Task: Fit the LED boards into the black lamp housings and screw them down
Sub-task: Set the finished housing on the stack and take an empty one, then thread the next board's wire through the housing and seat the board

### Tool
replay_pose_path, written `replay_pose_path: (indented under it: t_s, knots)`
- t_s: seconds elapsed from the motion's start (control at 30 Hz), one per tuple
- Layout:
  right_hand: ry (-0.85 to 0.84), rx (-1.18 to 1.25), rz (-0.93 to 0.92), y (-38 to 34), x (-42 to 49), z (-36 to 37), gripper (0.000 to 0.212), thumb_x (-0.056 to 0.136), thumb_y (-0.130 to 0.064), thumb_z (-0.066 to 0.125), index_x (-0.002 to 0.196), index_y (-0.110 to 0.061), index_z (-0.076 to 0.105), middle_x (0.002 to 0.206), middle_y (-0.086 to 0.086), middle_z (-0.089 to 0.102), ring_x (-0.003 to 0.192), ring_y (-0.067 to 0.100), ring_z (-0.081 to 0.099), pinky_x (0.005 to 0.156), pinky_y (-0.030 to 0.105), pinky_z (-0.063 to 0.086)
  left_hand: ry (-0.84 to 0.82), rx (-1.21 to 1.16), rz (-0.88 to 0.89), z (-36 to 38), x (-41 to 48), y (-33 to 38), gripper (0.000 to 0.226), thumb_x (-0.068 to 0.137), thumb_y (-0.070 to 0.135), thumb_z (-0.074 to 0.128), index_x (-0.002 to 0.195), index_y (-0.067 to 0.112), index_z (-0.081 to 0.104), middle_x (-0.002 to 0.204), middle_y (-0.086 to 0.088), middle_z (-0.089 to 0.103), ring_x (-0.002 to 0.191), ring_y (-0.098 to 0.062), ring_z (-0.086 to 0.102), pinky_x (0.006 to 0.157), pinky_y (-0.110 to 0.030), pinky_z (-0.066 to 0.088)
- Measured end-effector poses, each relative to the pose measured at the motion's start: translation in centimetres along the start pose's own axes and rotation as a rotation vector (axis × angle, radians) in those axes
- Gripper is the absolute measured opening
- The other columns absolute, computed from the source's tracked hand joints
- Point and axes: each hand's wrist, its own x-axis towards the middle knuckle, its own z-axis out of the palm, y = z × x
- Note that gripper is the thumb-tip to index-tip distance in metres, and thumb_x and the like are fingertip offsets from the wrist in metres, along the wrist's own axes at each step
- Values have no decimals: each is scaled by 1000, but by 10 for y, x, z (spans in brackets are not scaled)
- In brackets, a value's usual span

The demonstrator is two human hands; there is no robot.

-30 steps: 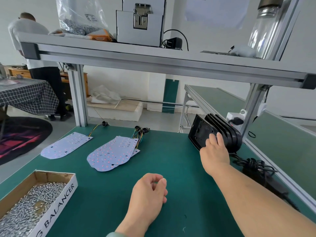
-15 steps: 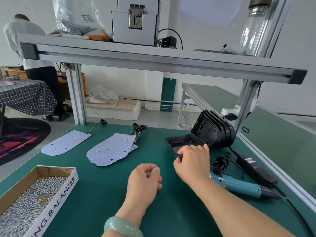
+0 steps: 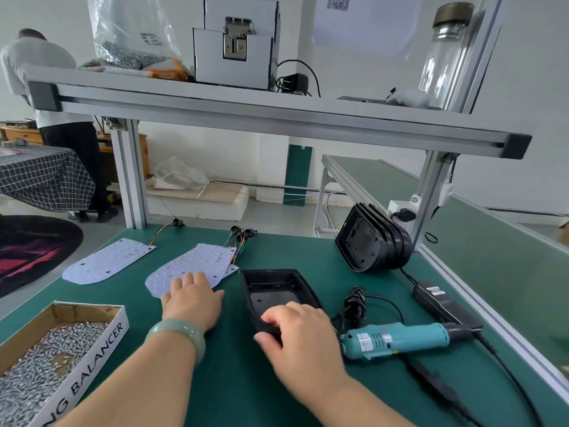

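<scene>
The black housing [image 3: 277, 288] lies on the green table [image 3: 234, 383], its near end gripped by the right hand [image 3: 303, 337]. The left hand [image 3: 192, 302] lies flat on the boards [image 3: 197, 263].

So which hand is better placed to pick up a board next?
Left, probably. The left hand lies on the board stack, while the right hand holds the near end of the black housing.

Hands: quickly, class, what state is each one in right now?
Left hand: open, fingers resting on the LED board stack.
Right hand: closed, gripping the near end of the black housing.
</scene>
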Motion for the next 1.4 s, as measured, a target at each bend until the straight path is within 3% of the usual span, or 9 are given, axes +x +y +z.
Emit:
replay_pose_path:
  t_s: [0.13, 0.3, 0.47, 0.63, 0.8, 0.9, 1.03, 1.27, 1.4]
  knots:
    - [-168, -7, 15, -17, -4, 21, 33, 93, -43, 52, 115, -19, 58, 106, 1, 58, 101, 23, 50, 83, 34, 39, 106, 350, 174, -12, -7, 7, 20, 95, 23, 44, 113, 20, 53, 117, -1, 64, 112, -26, 57, 83, -34, 39]
    - [-216, -28, 74, -11, -5, 22, 29, 97, -42, 48, 107, -15, 52, 104, 3, 50, 99, 24, 43, 81, 36, 40, 239, 269, 162, -22, -14, 2, 37, 88, 3, 40, 116, 24, 53, 113, 3, 62, 105, -21, 60, 66, -30, 36]
    - [-224, -41, 19, -7, -3, 11, 41, 96, -50, 44, 112, -14, 58, 106, 3, 53, 108, 22, 43, 92, 30, 36, 190, -59, 199, -14, -15, -7, 51, 88, 8, 46, 136, 25, 45, 140, 4, 46, 128, -20, 41, 97, -33, 38]
    - [68, -41, -20, 40, -3, -35, 53, 82, -51, 53, 122, -16, 60, 119, -1, 61, 114, 21, 53, 100, 32, 39, -42, -27, 263, 2, -5, -6, 59, 94, 43, 51, 143, 15, 33, 151, -1, 29, 142, -23, 20, 112, -38, 28]
    - [-615, -349, 388, 112, -20, -75, 84, 81, -64, 57, 150, -33, 20, 152, -7, 31, 143, 17, 20, 117, 40, 10, 17, 274, 293, -3, 1, 1, 39, 98, 44, 43, 122, 14, 46, 126, -6, 51, 114, -30, 53, 82, -37, 44]
    - [-508, -434, 241, 117, -28, -72, 55, 91, -59, 50, 139, -38, 35, 126, -7, 51, 119, 17, 44, 98, 29, 34, 111, 517, 460, -3, -8, 11, 24, 97, 11, 37, 119, 12, 45, 117, -7, 58, 106, -29, 61, 73, -36, 46]
    - [-433, -535, 282, 112, -34, -77, 46, 93, -62, 41, 129, -34, 37, 98, -7, 45, 104, 18, 51, 76, 30, 34, 160, 594, 389, -4, -8, 10, 30, 89, 1, 42, 117, 13, 46, 114, -3, 63, 103, -24, 65, 70, -32, 49]
    - [-362, -663, 473, 122, -46, -80, 45, 93, -65, 34, 118, -29, 45, 94, -6, 48, 97, 17, 57, 69, 31, 36, 290, 341, 183, -25, 1, 7, 25, 87, 6, 44, 108, 19, 45, 99, 2, 64, 87, -23, 64, 46, -26, 23]
    - [-298, -676, 503, 122, -47, -76, 69, 91, -68, 31, 145, -26, 26, 138, -4, 41, 131, 21, 35, 98, 31, 36, 423, -25, 75, -47, 11, 7, 12, 93, 10, 40, 101, 13, 49, 96, -11, 63, 85, -34, 60, 61, -35, 37]
